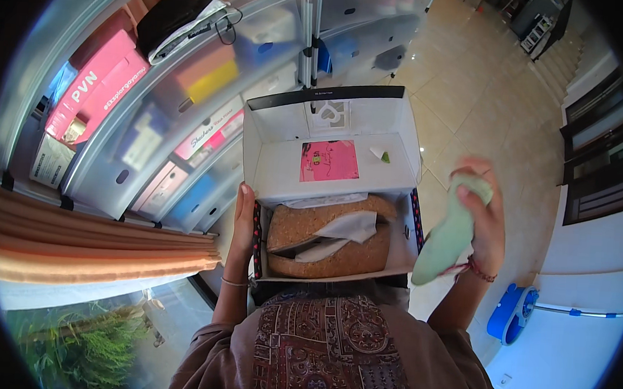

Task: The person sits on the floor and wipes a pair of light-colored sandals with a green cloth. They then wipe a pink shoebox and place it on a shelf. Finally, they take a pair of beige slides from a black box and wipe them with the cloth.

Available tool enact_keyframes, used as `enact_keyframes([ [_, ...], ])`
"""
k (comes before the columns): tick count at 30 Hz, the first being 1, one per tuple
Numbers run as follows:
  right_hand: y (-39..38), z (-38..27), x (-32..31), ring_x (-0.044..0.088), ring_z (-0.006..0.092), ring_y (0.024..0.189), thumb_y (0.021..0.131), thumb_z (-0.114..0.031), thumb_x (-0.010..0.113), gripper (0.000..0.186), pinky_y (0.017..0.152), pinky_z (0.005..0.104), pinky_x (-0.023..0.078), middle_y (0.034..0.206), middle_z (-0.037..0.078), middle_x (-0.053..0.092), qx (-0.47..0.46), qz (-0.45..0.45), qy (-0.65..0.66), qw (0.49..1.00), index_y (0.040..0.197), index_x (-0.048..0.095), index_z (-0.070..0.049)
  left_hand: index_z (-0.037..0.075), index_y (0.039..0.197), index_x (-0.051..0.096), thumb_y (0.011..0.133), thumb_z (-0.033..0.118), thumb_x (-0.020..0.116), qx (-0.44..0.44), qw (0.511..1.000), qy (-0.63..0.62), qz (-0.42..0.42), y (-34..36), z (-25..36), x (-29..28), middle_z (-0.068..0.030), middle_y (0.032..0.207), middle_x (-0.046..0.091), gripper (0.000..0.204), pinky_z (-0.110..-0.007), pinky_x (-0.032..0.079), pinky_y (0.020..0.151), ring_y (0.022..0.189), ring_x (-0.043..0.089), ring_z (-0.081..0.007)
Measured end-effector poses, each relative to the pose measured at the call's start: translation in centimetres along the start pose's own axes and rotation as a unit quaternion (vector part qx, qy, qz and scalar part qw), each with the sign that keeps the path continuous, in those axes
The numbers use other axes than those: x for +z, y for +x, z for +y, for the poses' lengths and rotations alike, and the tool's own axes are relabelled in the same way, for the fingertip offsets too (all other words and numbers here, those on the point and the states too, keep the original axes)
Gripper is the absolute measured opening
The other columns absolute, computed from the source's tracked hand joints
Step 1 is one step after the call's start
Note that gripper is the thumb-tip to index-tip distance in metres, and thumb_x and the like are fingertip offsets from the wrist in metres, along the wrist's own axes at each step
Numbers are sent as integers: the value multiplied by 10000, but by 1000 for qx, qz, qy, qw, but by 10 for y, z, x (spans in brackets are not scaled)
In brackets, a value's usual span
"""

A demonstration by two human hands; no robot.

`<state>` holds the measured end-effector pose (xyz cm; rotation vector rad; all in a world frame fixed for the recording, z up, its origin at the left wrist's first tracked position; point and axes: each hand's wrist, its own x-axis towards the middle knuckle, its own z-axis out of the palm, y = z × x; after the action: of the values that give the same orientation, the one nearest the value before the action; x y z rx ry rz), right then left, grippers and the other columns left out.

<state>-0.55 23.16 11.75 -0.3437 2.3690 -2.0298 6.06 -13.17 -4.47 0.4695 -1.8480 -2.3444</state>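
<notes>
An open shoebox is in front of my body with its lid raised at the far side. Inside lies a pair of brown, speckled, cork-like shoes, with white tissue paper tucked in and around them. A pink card is on the lid's white inner face. My left hand grips the box's left side, its thumb up along the edge and its other fingers hidden. To the right of the box, my right hand, slightly blurred, is closed around a pale green cloth that hangs down toward the box's right wall.
Translucent shelving with stored boxes curves along the left and back. A pink box and a black bag sit on top. Orange curtains hang at left. A blue mop bucket stands on the tiled floor at right.
</notes>
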Motion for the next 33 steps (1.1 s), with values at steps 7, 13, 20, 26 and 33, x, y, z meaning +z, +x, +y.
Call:
enact_keyframes([
  [7, -26, 2, 77, 696, 338, 773, 751, -227, 767, 371, 637, 437, 543, 823, 140, 695, 40, -157, -608, 777, 995, 581, -18, -14, 1390, 398, 1070, 475, 330, -24, 997, 34, -60, 14, 1, 15, -95, 1331, 466, 588, -312, 284, 1101, 1247, 391, -166],
  [13, -25, 18, 55, 682, 347, 773, 739, -250, 747, 350, 654, 450, 537, 810, 141, 683, 36, -137, -619, 773, 956, 586, -28, -2, 1340, 427, 1077, 457, 317, 8, 996, 46, -70, 16, -12, 17, -96, 1239, 499, 540, -308, 303, 1077, 1176, 414, -161],
  [20, -23, 62, 39, 672, 317, 819, 692, -254, 776, 359, 684, 427, 536, 890, 99, 680, -35, -158, -572, 804, 979, 660, -73, -29, 1326, 419, 1073, 454, 331, 6, 986, 161, -46, 9, 8, 26, -151, 1308, 505, 551, -352, 327, 1076, 1242, 432, -212],
  [26, -21, 33, 30, 665, 282, 788, 620, -213, 811, 390, 662, 391, 534, 882, 77, 659, -112, -150, -509, 840, 948, 647, -82, -25, 1344, 408, 960, 349, 623, 225, 876, 424, 47, 17, 33, 23, -194, 1235, 543, 578, -407, 384, 1027, 1152, 534, -294],
  [33, -27, -6, 34, 643, 246, 723, 587, -237, 854, 484, 600, 336, 517, 836, 45, 603, -239, -131, -490, 828, 970, 602, -79, 77, 1298, 507, 754, 372, 811, 308, 810, 381, -322, -3, 92, 92, -151, 1257, 560, 689, -486, 303, 1118, 1202, 542, -324],
])
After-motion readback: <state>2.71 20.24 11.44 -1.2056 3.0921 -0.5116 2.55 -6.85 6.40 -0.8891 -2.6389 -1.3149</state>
